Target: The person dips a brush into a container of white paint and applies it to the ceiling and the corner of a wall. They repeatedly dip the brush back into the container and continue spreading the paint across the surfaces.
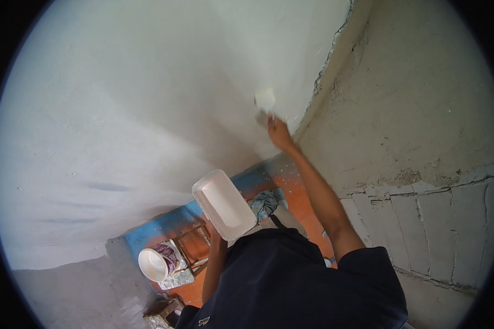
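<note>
My right hand [279, 133] is closed around the handle of a paintbrush [265, 100]. The pale head of the brush lies against the whitish wall [164, 82], close to the wall's rough broken edge, and is slightly blurred. Lower down, my left hand [217, 233] grips a white rectangular tray [223, 202] from its near left side. The tray is tilted, with its hollow facing up. Most of the left hand's fingers are hidden under the tray.
A white bucket [155, 264] with a purple label stands at lower left, near a worn wooden frame [194, 244]. Beyond the tray lies a crumpled blue-grey cloth [264, 204]. A bare grey wall [411, 109] rises at right. The floor [303, 200] is orange.
</note>
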The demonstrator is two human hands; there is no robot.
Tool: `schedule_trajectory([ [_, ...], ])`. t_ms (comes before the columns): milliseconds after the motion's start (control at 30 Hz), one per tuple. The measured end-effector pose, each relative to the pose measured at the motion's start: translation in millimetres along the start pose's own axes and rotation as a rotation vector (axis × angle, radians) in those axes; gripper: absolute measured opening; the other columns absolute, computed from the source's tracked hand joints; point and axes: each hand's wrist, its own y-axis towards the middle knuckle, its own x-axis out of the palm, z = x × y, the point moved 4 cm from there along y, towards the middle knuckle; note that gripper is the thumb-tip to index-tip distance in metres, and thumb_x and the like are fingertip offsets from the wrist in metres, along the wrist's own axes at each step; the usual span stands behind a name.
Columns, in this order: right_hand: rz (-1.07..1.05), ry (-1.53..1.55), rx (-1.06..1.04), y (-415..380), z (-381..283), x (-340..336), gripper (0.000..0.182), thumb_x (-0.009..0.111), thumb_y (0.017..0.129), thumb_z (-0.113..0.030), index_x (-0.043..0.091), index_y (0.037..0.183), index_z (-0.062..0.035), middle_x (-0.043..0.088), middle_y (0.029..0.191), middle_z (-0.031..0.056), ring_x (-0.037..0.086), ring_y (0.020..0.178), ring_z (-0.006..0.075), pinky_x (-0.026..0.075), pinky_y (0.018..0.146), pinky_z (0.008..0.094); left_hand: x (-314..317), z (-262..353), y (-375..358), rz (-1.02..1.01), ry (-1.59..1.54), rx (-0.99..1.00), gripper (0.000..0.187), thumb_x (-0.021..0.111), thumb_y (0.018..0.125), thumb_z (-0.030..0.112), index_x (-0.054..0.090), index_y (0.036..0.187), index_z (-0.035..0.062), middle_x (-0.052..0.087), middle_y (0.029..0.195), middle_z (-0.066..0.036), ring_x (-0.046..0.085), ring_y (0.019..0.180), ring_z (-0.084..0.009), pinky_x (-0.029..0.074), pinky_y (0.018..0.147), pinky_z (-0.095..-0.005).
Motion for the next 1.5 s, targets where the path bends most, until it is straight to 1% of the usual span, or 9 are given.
schedule_trajectory([
  [100, -0.255, -0.125, 0.410, -26.4, 88.1, 25.4, 0.049, 0.047, 0.105, -0.039, 0.066, 0.096, 0.0044, 0.064, 0.089, 0.0265, 0.060, 0.090, 0.0416, 0.046, 0.082, 0.0488, -3.8, 4.7, 0.8, -0.005, -0.012, 0.001, 0.083, 0.068, 0.088, 0.053, 0.038, 0.149, 0.0056, 0.052, 0.139, -0.019, 0.053, 0.124, -0.0402, 0.041, 0.109, -0.0610],
  [167, -0.268, -0.113, 0.394, -22.8, 119.6, 28.3, 0.055, 0.050, 0.103, -0.049, 0.068, 0.081, -0.0016, 0.058, 0.063, 0.0092, 0.057, 0.061, 0.0210, 0.046, 0.062, 0.0385, -3.5, 7.6, 1.4, -0.014, -0.016, -0.007, 0.083, 0.068, 0.088, 0.053, 0.038, 0.149, 0.0056, 0.052, 0.139, -0.019, 0.053, 0.125, -0.0402, 0.041, 0.109, -0.0611],
  [400, -0.049, 0.036, 0.210, 24.5, -110.2, -122.0, 0.045, 0.050, 0.106, -0.043, 0.066, 0.084, -0.0069, 0.047, 0.060, -0.0040, 0.042, 0.053, 0.0077, 0.034, 0.051, 0.0288, -8.5, 13.9, 14.7, -0.020, 0.007, -0.053, 0.083, 0.068, 0.088, 0.053, 0.038, 0.150, 0.0058, 0.051, 0.139, -0.019, 0.053, 0.125, -0.0404, 0.041, 0.109, -0.0615],
  [600, 0.029, 0.001, 0.103, 57.8, -61.7, -137.7, 0.052, 0.042, 0.107, -0.047, 0.060, 0.090, -0.0012, 0.051, 0.068, 0.0046, 0.050, 0.066, 0.0152, 0.043, 0.063, 0.0349, 9.7, -16.2, 45.6, -0.059, 0.001, -0.094, 0.084, 0.069, 0.088, 0.053, 0.038, 0.150, 0.0060, 0.051, 0.139, -0.020, 0.053, 0.125, -0.0405, 0.041, 0.109, -0.0618],
  [733, 0.173, -0.105, 0.074, 34.5, 97.2, -73.5, 0.057, 0.041, 0.106, -0.046, 0.063, 0.099, 0.0064, 0.069, 0.085, 0.0249, 0.069, 0.085, 0.0417, 0.050, 0.083, 0.0500, 34.2, -54.9, 71.8, -0.107, 0.002, -0.143, 0.084, 0.069, 0.088, 0.053, 0.037, 0.150, 0.0061, 0.051, 0.140, -0.020, 0.053, 0.125, -0.0406, 0.040, 0.109, -0.0620],
  [800, -0.274, -0.209, 0.442, 12.6, 186.6, -66.4, 0.054, 0.046, 0.104, -0.047, 0.067, 0.106, 0.0027, 0.070, 0.098, 0.0240, 0.068, 0.096, 0.0364, 0.049, 0.087, 0.0486, 44.1, -71.3, 82.1, -0.122, 0.015, -0.164, 0.084, 0.069, 0.088, 0.053, 0.037, 0.150, 0.0061, 0.051, 0.140, -0.020, 0.052, 0.126, -0.0407, 0.040, 0.109, -0.0621],
  [1000, -0.125, -0.080, 0.619, -38.7, 243.5, -108.0, 0.054, 0.049, 0.102, -0.047, 0.071, 0.090, 0.0019, 0.070, 0.080, 0.0215, 0.070, 0.083, 0.0359, 0.051, 0.078, 0.0460, 67.3, -116.1, 107.7, -0.117, 0.048, -0.173, 0.085, 0.069, 0.088, 0.053, 0.037, 0.150, 0.0062, 0.051, 0.140, -0.020, 0.052, 0.126, -0.0408, 0.040, 0.109, -0.0624],
  [1333, -0.013, -0.050, 0.447, 52.1, 247.5, -186.3, 0.054, 0.050, 0.101, -0.046, 0.073, 0.089, 0.0021, 0.071, 0.080, 0.0238, 0.071, 0.085, 0.0386, 0.052, 0.080, 0.0466, 82.1, -180.5, 97.5, -0.038, 0.074, -0.146, 0.085, 0.070, 0.087, 0.053, 0.037, 0.151, 0.0065, 0.050, 0.141, -0.020, 0.052, 0.126, -0.0410, 0.040, 0.109, -0.0630],
  [1500, -0.273, 0.036, 0.196, 87.7, 86.3, -200.2, 0.055, 0.046, 0.104, -0.045, 0.071, 0.087, 0.0013, 0.066, 0.074, 0.0182, 0.066, 0.073, 0.0301, 0.050, 0.072, 0.0421, 87.3, -209.8, 104.2, -0.037, 0.068, -0.131, 0.086, 0.070, 0.087, 0.053, 0.037, 0.151, 0.0066, 0.050, 0.141, -0.020, 0.052, 0.127, -0.0411, 0.039, 0.110, -0.0633],
])
